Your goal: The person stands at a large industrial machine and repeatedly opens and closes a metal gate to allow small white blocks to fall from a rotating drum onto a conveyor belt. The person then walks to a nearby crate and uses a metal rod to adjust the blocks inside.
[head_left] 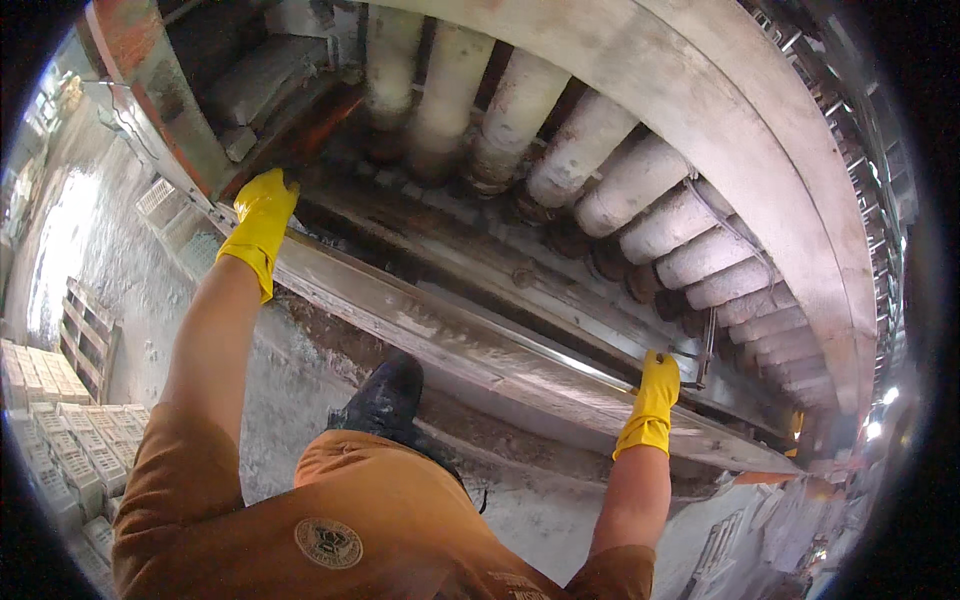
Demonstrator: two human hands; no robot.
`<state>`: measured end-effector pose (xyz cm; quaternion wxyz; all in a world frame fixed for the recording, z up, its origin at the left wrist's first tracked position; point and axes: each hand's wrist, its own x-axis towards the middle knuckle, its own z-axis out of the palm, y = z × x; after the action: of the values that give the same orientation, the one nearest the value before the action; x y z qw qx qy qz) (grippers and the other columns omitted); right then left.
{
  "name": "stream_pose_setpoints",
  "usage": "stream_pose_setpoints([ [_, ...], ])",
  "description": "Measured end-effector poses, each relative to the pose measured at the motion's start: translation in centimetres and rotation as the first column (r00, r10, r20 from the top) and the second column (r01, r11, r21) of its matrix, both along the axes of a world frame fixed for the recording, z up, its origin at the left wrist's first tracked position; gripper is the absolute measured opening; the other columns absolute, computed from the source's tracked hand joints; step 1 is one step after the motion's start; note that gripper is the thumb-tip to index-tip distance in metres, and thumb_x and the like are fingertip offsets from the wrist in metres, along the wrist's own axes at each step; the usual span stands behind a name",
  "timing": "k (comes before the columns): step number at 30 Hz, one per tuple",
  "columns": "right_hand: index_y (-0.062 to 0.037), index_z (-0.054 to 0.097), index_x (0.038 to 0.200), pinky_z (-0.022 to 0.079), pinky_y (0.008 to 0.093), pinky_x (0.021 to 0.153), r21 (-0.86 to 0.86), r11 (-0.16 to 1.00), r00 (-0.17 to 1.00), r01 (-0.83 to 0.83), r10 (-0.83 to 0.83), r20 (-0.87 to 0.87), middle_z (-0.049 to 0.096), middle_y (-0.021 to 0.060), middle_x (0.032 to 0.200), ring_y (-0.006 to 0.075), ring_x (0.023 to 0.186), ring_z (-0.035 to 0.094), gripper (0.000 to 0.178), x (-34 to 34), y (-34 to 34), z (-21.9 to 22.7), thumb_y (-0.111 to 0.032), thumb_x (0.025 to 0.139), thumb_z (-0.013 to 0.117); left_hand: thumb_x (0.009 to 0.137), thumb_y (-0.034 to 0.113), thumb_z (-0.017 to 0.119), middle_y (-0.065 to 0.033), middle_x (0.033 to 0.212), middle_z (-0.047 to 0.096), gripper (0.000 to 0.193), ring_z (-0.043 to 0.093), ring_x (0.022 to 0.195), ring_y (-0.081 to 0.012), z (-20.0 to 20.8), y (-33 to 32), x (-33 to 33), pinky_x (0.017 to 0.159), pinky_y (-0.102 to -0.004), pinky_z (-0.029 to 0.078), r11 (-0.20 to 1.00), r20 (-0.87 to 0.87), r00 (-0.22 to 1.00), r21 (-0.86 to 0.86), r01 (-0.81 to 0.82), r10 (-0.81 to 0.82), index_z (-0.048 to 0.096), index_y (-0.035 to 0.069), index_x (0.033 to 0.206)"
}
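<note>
A brown shirt (430, 530) faces the long metal beam (450, 340) beside the rollers (522, 110), left hand (262, 218) and right hand (653, 398) both grasping its edge, work apparently under way, how much remains unclear.

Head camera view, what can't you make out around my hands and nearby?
Head view:
Left hand and right hand: palms, hidden by the hands' own backs.
Pale cylinders: depths between them, lost in shadow.
Stacked crates: cut off by the left fisheye rim.
</note>
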<state>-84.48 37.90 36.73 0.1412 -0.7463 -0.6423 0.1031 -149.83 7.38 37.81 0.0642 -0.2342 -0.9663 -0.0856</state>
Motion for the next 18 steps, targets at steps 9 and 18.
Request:
stream_pose_setpoints([
  [9, -0.0016, 0.067, 0.114, 0.051, 0.043, 0.086, 0.176, 0.979, 0.994, -0.102, 0.105, -0.006, 0.069, 0.0197, 0.111, 0.0369, 0.101, 0.065, 0.047, -3.4, -2.3, 3.0, -0.042, 0.093, 0.056, 0.088, 0.046, 0.06, -0.0127, 0.12, 0.067, 0.041, 0.062, 0.112, -0.0349, 1.6, -0.6, -0.7, 0.092, -0.0493, 0.05, 0.996, 0.097, 0.995, -0.091, 0.006, 0.003, 0.068, 0.015, 0.115],
  [18, -0.005, 0.067, 0.116, 0.05, 0.0418, 0.09, 0.308, 0.95, 0.998, -0.056, 0.044, 0.045, 0.068, 0.0166, 0.118, 0.0355, 0.106, 0.064, 0.042, -7.8, -4.7, 2.1, -0.04, 0.095, 0.054, 0.085, 0.046, 0.063, -0.0156, 0.102, 0.07, 0.039, 0.065, 0.097, -0.0372, 2.2, -1.5, -1.8, 0.084, -0.0494, 0.051, 0.944, 0.169, 0.932, -0.02, 0.329, -0.321, 0.069, 0.011, 0.102],
])
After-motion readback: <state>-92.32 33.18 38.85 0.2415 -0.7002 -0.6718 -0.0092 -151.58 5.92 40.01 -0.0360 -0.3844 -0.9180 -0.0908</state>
